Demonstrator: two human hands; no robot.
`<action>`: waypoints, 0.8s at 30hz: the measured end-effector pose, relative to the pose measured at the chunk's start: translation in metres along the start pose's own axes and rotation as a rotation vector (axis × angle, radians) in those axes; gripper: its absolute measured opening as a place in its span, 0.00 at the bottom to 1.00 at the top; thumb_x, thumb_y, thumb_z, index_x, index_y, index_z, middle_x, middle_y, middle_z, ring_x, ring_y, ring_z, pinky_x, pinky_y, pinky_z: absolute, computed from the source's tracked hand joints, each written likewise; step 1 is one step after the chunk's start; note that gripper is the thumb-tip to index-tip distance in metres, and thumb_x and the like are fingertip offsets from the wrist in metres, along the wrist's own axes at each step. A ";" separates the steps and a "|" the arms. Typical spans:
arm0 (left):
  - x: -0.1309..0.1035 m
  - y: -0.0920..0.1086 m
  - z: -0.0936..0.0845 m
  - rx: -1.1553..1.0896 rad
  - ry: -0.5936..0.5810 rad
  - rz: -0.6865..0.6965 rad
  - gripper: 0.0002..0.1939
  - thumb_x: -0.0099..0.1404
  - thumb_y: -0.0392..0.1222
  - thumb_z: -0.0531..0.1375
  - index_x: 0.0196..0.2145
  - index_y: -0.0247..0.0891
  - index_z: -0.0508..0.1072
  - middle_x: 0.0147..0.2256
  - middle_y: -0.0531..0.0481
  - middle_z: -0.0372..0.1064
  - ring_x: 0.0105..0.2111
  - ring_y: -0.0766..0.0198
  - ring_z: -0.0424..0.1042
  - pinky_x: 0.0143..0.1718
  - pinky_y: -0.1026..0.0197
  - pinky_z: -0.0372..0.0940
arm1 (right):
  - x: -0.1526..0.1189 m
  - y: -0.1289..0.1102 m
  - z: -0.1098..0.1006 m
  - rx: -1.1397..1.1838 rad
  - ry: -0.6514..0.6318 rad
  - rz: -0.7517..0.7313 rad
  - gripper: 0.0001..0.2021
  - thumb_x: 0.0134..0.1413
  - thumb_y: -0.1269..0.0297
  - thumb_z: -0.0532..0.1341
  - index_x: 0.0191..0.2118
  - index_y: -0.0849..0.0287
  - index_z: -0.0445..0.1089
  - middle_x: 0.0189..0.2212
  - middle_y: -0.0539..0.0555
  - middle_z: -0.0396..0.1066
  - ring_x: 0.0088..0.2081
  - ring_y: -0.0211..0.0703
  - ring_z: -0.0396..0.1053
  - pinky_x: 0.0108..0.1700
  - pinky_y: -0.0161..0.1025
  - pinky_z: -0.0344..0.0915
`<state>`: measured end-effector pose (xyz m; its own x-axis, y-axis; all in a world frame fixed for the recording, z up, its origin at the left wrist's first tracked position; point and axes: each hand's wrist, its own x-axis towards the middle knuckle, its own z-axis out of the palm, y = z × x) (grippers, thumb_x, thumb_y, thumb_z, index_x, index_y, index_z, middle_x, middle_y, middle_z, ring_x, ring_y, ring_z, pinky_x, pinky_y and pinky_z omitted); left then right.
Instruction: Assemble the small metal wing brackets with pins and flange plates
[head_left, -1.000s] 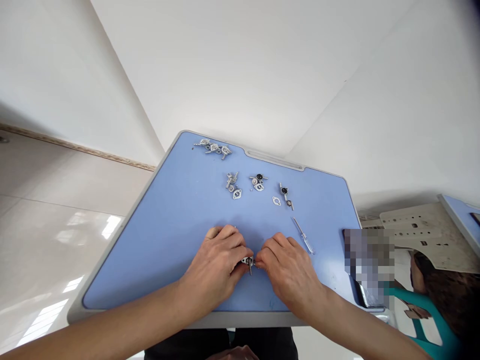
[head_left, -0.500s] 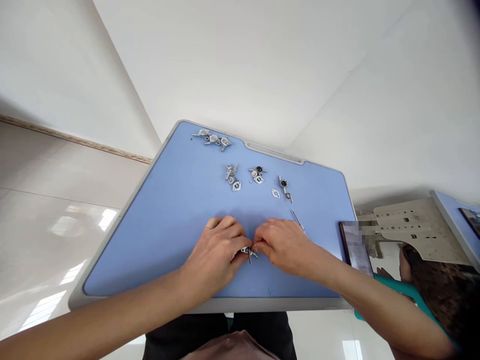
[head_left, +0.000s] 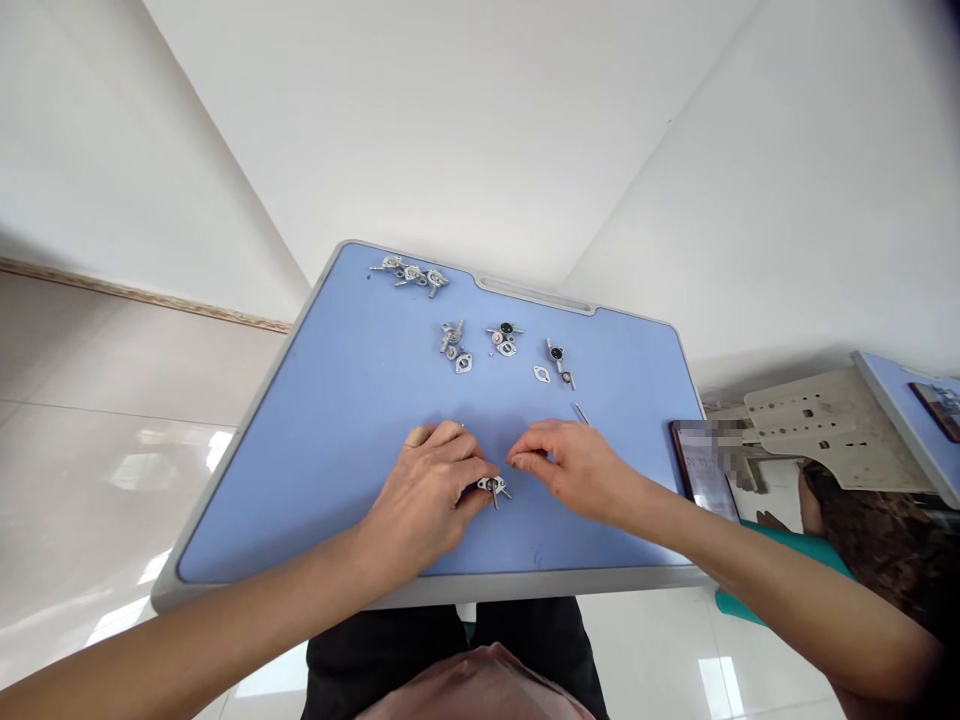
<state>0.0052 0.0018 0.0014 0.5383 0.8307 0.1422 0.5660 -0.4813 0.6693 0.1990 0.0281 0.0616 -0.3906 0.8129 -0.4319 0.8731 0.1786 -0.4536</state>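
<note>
My left hand (head_left: 435,490) grips a small metal valve (head_left: 493,486) between thumb and fingers, low over the blue table top. Its flat flange and thin tubes stick out past the fingertips. My right hand (head_left: 566,465) is a short way to the right, apart from the valve, with thumb and forefinger pinched together. Whatever lies in that pinch is too small to make out. Just beyond the right hand shows the thin shaft of a tool (head_left: 582,413), its other end hidden by the hand.
Further back lie a valve body with loose parts (head_left: 453,338), two valve bodies with black inserts (head_left: 507,328) (head_left: 556,353), and a flat ring plate (head_left: 541,374). Several valves (head_left: 412,274) sit at the far left corner. A phone (head_left: 705,470) is at the right edge; a person sits beyond.
My right hand has drawn back from the valve, leaving a gap, and more of the valve shows. The left hand keeps its hold. The whole view has shifted slightly.
</note>
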 end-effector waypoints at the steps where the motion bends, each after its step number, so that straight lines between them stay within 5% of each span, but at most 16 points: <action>1: 0.000 0.000 0.000 -0.001 -0.002 0.000 0.08 0.63 0.34 0.63 0.37 0.45 0.79 0.33 0.54 0.72 0.40 0.60 0.65 0.43 0.54 0.56 | -0.004 0.003 0.004 -0.024 0.073 -0.094 0.08 0.61 0.66 0.58 0.37 0.53 0.75 0.32 0.47 0.73 0.36 0.38 0.66 0.35 0.35 0.55; 6: 0.001 0.002 -0.001 -0.005 0.000 -0.007 0.08 0.63 0.34 0.62 0.37 0.45 0.79 0.32 0.53 0.72 0.40 0.59 0.65 0.42 0.54 0.56 | -0.013 0.007 0.023 -0.205 0.194 -0.296 0.07 0.62 0.68 0.59 0.36 0.55 0.74 0.33 0.50 0.73 0.38 0.40 0.63 0.32 0.34 0.53; 16: 0.002 -0.002 -0.002 0.003 -0.010 -0.025 0.09 0.61 0.37 0.66 0.39 0.50 0.80 0.33 0.53 0.70 0.39 0.60 0.64 0.42 0.54 0.55 | 0.009 -0.024 0.003 -0.086 -0.075 0.186 0.04 0.51 0.69 0.63 0.29 0.53 0.75 0.26 0.45 0.73 0.29 0.36 0.66 0.31 0.35 0.52; 24: 0.000 -0.003 -0.004 0.008 -0.011 -0.004 0.10 0.62 0.35 0.65 0.39 0.50 0.80 0.32 0.53 0.70 0.40 0.60 0.65 0.41 0.55 0.55 | 0.003 -0.011 0.013 0.162 -0.042 0.222 0.03 0.50 0.65 0.63 0.30 0.54 0.76 0.23 0.44 0.71 0.26 0.34 0.63 0.30 0.34 0.55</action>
<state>0.0016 0.0044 0.0024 0.5428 0.8295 0.1318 0.5728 -0.4804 0.6642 0.1847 0.0215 0.0555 -0.2097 0.7980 -0.5650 0.8820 -0.0950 -0.4615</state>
